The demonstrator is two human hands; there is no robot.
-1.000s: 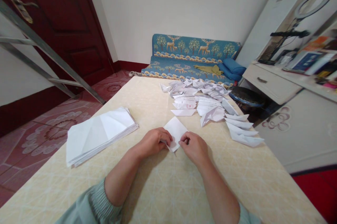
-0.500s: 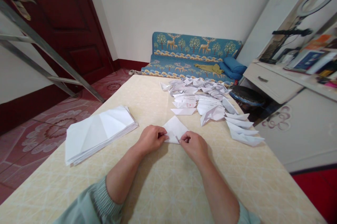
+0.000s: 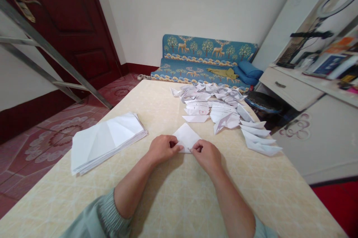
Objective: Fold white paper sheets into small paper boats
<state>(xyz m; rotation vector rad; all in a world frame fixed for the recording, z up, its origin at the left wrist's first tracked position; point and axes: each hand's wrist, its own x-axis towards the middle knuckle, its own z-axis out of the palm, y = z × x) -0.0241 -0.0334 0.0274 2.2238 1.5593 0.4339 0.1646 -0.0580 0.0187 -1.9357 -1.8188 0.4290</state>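
A folded sheet of white paper [image 3: 187, 136] lies on the table in front of me, one corner pointing away. My left hand [image 3: 163, 148] is closed at its left edge, thumb resting on the lower border. At the right edge my right hand [image 3: 206, 153] pinches the lower right corner between thumb and fingers. Just beyond the paper sit rows of folded paper boats [image 3: 195, 118], some with print on them. More white boats [image 3: 260, 139] overlap in a line to the right.
A stack of white sheets [image 3: 107, 139] with crease lines lies on the left of the table [image 3: 173, 200]. Behind the table stands a blue patterned sofa [image 3: 201, 59]. A metal ladder [image 3: 64, 66] leans at left; a dark round stool [image 3: 264, 102] and a cabinet [image 3: 321, 137] are at right.
My left thumb has slid a little to the right along the paper's lower edge. The right hand keeps its pinch, almost unmoved. The view has shifted slightly.
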